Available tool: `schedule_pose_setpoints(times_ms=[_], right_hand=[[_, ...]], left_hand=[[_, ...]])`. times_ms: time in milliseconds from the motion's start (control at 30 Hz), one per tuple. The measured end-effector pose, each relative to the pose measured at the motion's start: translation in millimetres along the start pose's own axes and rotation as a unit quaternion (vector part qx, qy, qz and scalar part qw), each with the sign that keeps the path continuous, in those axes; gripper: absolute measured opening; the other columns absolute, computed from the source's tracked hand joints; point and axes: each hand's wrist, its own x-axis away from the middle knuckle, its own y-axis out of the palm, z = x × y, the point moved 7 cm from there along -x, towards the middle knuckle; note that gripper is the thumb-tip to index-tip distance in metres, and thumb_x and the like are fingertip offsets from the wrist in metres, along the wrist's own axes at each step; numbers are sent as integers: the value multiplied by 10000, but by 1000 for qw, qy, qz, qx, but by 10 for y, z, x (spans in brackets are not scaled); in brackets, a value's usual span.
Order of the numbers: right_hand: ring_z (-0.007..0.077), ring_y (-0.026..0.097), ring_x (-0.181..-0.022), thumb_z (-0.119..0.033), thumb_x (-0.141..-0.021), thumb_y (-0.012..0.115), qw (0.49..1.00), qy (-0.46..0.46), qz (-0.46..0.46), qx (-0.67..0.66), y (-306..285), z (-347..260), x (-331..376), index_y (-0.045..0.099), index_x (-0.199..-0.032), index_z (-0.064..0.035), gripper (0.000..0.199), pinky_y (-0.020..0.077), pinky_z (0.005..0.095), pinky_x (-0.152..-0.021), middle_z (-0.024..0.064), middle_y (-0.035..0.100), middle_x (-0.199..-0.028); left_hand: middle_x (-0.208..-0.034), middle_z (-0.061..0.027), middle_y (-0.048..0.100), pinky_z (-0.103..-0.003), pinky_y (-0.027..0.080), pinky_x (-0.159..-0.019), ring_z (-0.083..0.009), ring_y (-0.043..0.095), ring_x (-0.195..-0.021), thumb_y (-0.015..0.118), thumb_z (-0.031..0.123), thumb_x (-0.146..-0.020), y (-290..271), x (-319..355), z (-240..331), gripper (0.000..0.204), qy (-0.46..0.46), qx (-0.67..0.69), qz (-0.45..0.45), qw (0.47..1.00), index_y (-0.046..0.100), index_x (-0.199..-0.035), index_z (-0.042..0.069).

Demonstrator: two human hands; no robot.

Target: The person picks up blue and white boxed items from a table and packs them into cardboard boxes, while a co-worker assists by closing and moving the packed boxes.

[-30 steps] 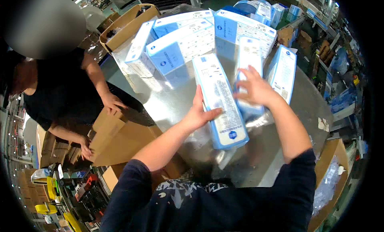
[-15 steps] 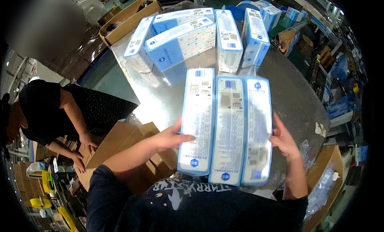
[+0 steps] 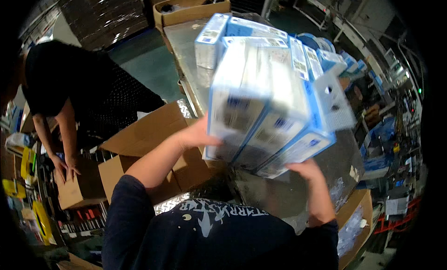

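Three white-and-blue boxes stand side by side between my hands, raised above the metal table and tilted. They are smeared by motion. My left hand is pressed on the left side of the group. My right hand grips the lower right corner, its fingers partly hidden below. A white perforated flap or sheet sticks out at the group's right side. Behind, more white-and-blue boxes stand on the table, partly hidden by the held ones.
An open cardboard carton lies at my left, beside the metal table. A co-worker's hands rest on a smaller carton. At the lower right, a carton holds clear plastic. Another carton sits at the table's far end.
Both hands have lifted and tipped the three boxes, so their ends now face me. My view has swung, and the co-worker's hands have moved to a smaller carton.
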Motion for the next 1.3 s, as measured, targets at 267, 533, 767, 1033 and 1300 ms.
schedule_pose_setpoints(times_ms=[267, 533, 767, 1033, 1300], right_hand=[[153, 582, -800, -67, -726, 697, 969, -247, -4, -21, 779, -1144, 362, 609, -971, -1, 268, 477, 301, -713, 72, 626, -895], [211, 544, -982, -127, -725, 710, 917, -208, -270, 205, 2148, -807, 993, 559, -1105, -41, 418, 443, 347, -853, 91, 577, -1102], [242, 549, -991, -73, -660, 754, 923, -233, -259, 160, 2149, -280, 843, 451, -1202, -32, 622, 456, 350, -848, 88, 563, -1081], [173, 502, -1010, -40, -690, 659, 941, -314, 97, 83, 1582, -1306, 124, 469, -1195, -64, 539, 422, 292, -843, 92, 521, -1100], [212, 491, -1043, -237, -711, 719, 965, -122, -115, -203, 2326, -565, -1182, 147, -1398, -144, 899, 439, 359, -814, 84, 411, -1290]], left_hand=[[-1066, -148, 568, -352, 471, -827, -222, 556, -971, 785, 325, -614, -550, 1008, 1418, 677, 8, -228, 172, 958, 498, -1150, 26], [-1143, -167, 546, -360, 420, -902, -241, 531, -1042, 680, 449, -713, -1249, 2411, 1296, 745, -280, -116, -50, 952, 450, -1197, -69], [-1192, -87, 508, -312, 348, -959, -168, 455, -1111, 738, 190, -672, -716, 2798, -1041, 740, -143, 173, 163, 961, 367, -1288, 13], [-1300, -208, 358, -374, 350, -969, -284, 392, -1193, 737, 248, -677, -873, 2623, -1092, 878, -19, -253, 482, 839, 228, -1343, -10], [-1191, -185, 464, -390, 360, -956, -298, 446, -1125, 770, 158, -624, -1062, 2528, -1683, 936, -34, -68, 496, 865, 187, -1343, 21]])
